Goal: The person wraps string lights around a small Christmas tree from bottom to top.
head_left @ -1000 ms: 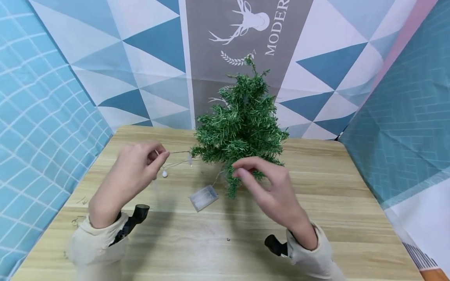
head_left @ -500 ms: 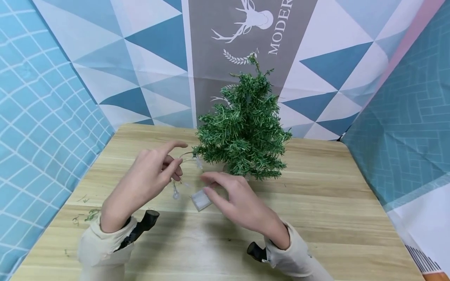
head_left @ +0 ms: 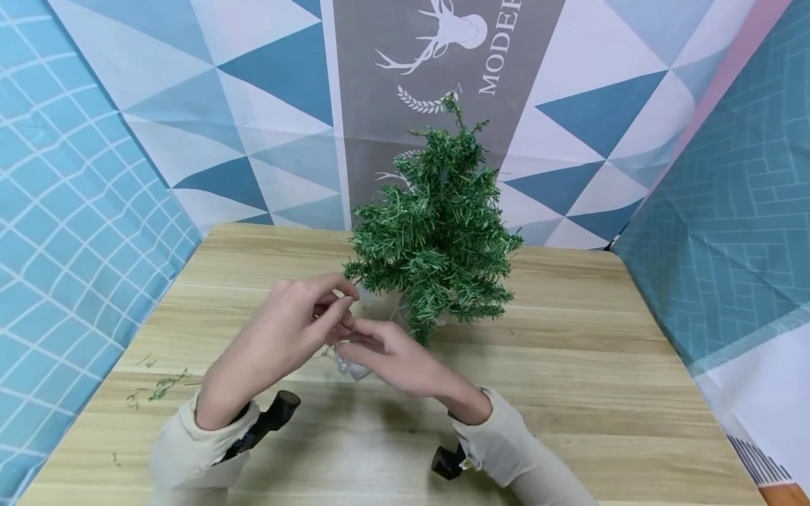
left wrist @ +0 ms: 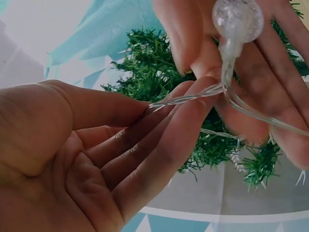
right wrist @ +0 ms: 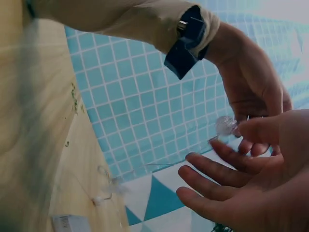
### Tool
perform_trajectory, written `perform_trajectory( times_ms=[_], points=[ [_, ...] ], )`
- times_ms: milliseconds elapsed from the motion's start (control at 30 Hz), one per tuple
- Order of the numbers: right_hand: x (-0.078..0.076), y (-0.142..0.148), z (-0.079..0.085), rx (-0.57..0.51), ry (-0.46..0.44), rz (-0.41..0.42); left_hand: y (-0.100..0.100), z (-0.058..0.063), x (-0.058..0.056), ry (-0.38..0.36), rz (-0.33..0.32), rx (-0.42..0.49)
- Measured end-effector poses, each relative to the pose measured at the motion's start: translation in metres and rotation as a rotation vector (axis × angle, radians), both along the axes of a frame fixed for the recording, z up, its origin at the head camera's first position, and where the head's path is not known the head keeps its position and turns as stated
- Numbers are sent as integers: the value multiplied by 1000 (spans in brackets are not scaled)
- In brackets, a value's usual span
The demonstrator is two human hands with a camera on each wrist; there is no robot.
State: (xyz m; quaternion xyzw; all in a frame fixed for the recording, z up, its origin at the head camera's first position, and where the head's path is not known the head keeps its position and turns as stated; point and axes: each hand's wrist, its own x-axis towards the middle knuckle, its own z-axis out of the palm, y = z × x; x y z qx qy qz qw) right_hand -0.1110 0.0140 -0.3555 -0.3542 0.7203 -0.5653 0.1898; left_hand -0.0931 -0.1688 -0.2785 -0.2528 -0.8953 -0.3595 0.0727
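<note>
My left hand [head_left: 285,323] pinches the clear twisted wire [left wrist: 186,99] of a string of lights between thumb and fingers, in front of the tree's lower left side. A clear round bulb [left wrist: 237,20] stands up from this wire just beyond the pinch. Close against the left fingers is my right hand [head_left: 401,358], its fingers extended behind the bulb and wire in the left wrist view. In the right wrist view the right thumb is right at the bulb's base. The green artificial Christmas tree [head_left: 436,225] stands upright behind both hands.
A clear battery box [head_left: 359,372] lies on the wooden table [head_left: 569,393], partly hidden by the right hand. Green needle scraps [head_left: 166,385] are scattered at the left. Patterned cloth walls [head_left: 285,140] enclose the back and sides.
My right hand has moved left from before the tree to meet the left hand. The left hand has shifted right and slightly nearer, with the wire. The tree and battery box stay put.
</note>
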Motion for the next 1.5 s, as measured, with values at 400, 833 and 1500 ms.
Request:
perform_trajectory(
  times_ms=[400,833,1500],
  points=[
    [-3,5,1,-59,-67,35,-15,-6,-18,81,-94,53],
    [7,34,26,69,63,-6,-19,-19,-36,143,-83,-86],
    [19,110,76,195,384,-211,-9,-19,-31,268,-75,-18]
  ],
)
